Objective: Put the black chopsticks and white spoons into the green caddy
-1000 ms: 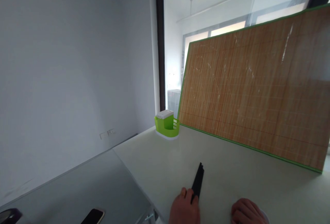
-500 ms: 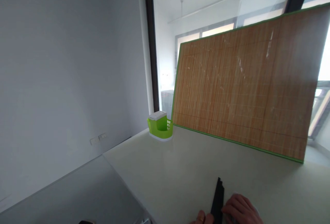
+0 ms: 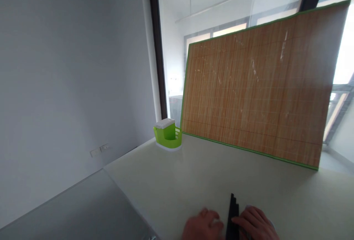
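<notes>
Several slim black sticks (image 3: 231,216) lie side by side as a bundle on the white table, their far ends stepped; they look like chopsticks, though I cannot be certain. My right hand (image 3: 256,223) is at their right side, fingers bent, with a fingertip pressed onto the bundle. Just left of the sticks is my left hand (image 3: 203,226), loosely curled, fingers a little apart, with nothing visible in it. The near ends of the sticks and both wrists are cut off by the bottom edge.
A lime-green holder (image 3: 168,138) with a white slatted top and white base stands at the table's (image 3: 190,173) far left corner. Behind it a bamboo mat (image 3: 254,89) with green edging leans against the window. A grey wall (image 3: 69,85) rises on the left.
My left hand has come off the sticks' near end and moved up and left, more into view. My right hand has stayed by the bundle. The view has shifted slightly right.
</notes>
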Action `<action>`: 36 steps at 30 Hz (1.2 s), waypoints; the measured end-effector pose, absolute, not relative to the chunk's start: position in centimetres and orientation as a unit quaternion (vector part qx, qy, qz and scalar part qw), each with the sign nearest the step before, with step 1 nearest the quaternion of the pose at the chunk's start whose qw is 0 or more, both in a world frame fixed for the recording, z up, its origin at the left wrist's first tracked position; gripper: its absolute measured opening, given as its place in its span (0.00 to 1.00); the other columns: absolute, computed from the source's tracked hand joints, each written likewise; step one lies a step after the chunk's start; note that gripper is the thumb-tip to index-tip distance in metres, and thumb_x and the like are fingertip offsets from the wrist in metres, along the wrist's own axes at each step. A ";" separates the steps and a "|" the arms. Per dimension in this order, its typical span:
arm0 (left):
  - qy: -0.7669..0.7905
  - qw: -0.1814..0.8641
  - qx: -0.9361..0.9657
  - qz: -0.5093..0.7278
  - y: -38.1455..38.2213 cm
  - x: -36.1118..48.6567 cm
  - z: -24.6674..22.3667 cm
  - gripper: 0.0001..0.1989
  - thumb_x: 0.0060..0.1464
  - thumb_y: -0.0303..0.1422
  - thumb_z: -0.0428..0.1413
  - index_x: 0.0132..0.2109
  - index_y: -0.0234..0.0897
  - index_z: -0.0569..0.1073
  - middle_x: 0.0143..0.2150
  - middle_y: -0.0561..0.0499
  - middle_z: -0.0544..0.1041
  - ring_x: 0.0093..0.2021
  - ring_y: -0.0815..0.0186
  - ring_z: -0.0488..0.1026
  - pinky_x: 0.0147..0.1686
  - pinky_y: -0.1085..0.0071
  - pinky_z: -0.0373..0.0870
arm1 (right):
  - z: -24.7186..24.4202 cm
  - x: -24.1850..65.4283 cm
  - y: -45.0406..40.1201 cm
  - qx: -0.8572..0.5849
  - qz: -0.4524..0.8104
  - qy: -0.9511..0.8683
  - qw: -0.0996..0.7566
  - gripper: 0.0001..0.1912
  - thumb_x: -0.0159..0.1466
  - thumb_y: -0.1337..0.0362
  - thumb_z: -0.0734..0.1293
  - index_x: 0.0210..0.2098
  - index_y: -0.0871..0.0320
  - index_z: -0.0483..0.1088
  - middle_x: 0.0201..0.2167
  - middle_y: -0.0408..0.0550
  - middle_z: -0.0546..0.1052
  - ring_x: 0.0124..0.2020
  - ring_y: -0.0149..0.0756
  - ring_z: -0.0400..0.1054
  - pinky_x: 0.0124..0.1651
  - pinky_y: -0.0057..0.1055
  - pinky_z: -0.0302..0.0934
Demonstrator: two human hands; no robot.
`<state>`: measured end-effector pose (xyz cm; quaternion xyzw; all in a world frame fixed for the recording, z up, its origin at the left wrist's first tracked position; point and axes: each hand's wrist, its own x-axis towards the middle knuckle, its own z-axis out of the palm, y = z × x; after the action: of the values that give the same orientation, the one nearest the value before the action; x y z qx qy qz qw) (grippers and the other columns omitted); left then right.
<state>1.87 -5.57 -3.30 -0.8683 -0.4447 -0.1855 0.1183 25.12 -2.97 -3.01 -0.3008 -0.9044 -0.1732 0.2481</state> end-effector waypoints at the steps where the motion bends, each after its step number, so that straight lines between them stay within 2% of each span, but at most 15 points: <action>1: -0.441 0.087 -0.873 -0.188 -3.7 1.0 -2.3 0.13 0.54 0.40 0.54 0.47 0.46 0.70 0.48 0.53 0.72 0.44 0.66 0.69 0.40 0.73 0.70 | -2.9 25.1 -3.0 -0.300 -0.172 -0.905 0.247 0.13 0.54 0.71 0.66 0.40 0.54 0.68 0.26 0.42 0.74 0.29 0.36 0.68 0.37 0.33 0.62; 3: -0.497 0.072 -0.843 -0.192 0.5 -1.3 0.0 0.17 0.57 0.35 0.50 0.54 0.45 0.65 0.53 0.51 0.69 0.50 0.65 0.66 0.50 0.68 0.65 | -2.8 25.0 -3.2 -0.304 -0.168 -0.905 0.245 0.13 0.54 0.71 0.66 0.39 0.54 0.68 0.26 0.42 0.74 0.29 0.36 0.68 0.37 0.33 0.62; 6: -0.620 0.104 -0.767 -0.133 6.8 -5.0 3.5 0.22 0.56 0.35 0.50 0.58 0.43 0.60 0.58 0.49 0.63 0.56 0.63 0.61 0.49 0.70 0.64 | -2.7 24.9 -3.2 -0.315 -0.153 -0.905 0.243 0.12 0.55 0.72 0.65 0.38 0.54 0.68 0.26 0.42 0.73 0.29 0.36 0.67 0.38 0.32 0.61; 8: -0.655 0.116 -0.736 -0.127 10.2 -7.3 5.2 0.24 0.56 0.32 0.49 0.59 0.37 0.58 0.60 0.43 0.60 0.57 0.58 0.59 0.48 0.67 0.64 | -2.8 24.9 -3.3 -0.326 -0.140 -0.902 0.246 0.12 0.55 0.73 0.65 0.37 0.54 0.68 0.27 0.43 0.73 0.30 0.36 0.67 0.38 0.32 0.60; 12: -0.701 0.120 -0.695 -0.111 14.1 -10.6 6.4 0.22 0.55 0.28 0.49 0.57 0.31 0.60 0.56 0.37 0.63 0.53 0.53 0.63 0.45 0.62 0.65 | -3.2 24.8 -3.2 -0.351 -0.110 -0.891 0.266 0.12 0.54 0.73 0.64 0.36 0.53 0.69 0.27 0.43 0.73 0.31 0.35 0.66 0.39 0.32 0.59; 15: -0.713 0.116 -0.685 -0.094 15.0 -11.8 6.5 0.18 0.53 0.26 0.49 0.52 0.30 0.64 0.49 0.38 0.68 0.49 0.55 0.66 0.43 0.63 0.66 | -3.5 24.7 -3.0 -0.351 -0.099 -0.888 0.280 0.12 0.54 0.74 0.64 0.35 0.53 0.69 0.25 0.42 0.72 0.30 0.34 0.65 0.37 0.30 0.58; 18: -0.708 0.122 -0.691 -0.086 15.3 -11.9 6.6 0.12 0.55 0.24 0.46 0.45 0.30 0.68 0.44 0.41 0.70 0.46 0.58 0.67 0.44 0.64 0.65 | -3.6 24.6 -2.9 -0.350 -0.100 -0.887 0.286 0.12 0.54 0.74 0.63 0.35 0.53 0.69 0.25 0.42 0.72 0.30 0.34 0.64 0.37 0.30 0.57; 21: -0.692 0.136 -0.704 -0.082 15.3 -11.0 6.5 0.12 0.57 0.23 0.42 0.40 0.30 0.70 0.40 0.41 0.72 0.45 0.58 0.67 0.46 0.64 0.64 | -3.6 24.5 -2.9 -0.358 -0.100 -0.885 0.280 0.10 0.55 0.73 0.63 0.35 0.53 0.69 0.26 0.42 0.72 0.30 0.34 0.64 0.38 0.31 0.57; 27: -0.634 0.171 -0.750 -0.079 14.4 -6.6 5.2 0.15 0.56 0.20 0.40 0.42 0.31 0.71 0.41 0.41 0.73 0.48 0.57 0.66 0.47 0.62 0.64 | -3.6 24.6 -3.0 -0.357 -0.090 -0.889 0.273 0.10 0.55 0.73 0.63 0.34 0.53 0.70 0.26 0.42 0.72 0.31 0.35 0.64 0.39 0.32 0.56; 36: -0.472 0.201 -0.853 -0.096 10.6 5.5 3.1 0.11 0.57 0.21 0.46 0.45 0.28 0.70 0.40 0.40 0.74 0.47 0.58 0.69 0.41 0.65 0.69 | -3.0 24.5 -3.3 -0.378 -0.050 -0.890 0.251 0.12 0.53 0.73 0.63 0.35 0.53 0.70 0.28 0.43 0.73 0.33 0.35 0.64 0.41 0.33 0.56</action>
<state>5.46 10.65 3.10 -0.8531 -0.4719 -0.0959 0.2005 24.49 -3.32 -3.04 -0.3780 -0.8897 -0.0499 0.2511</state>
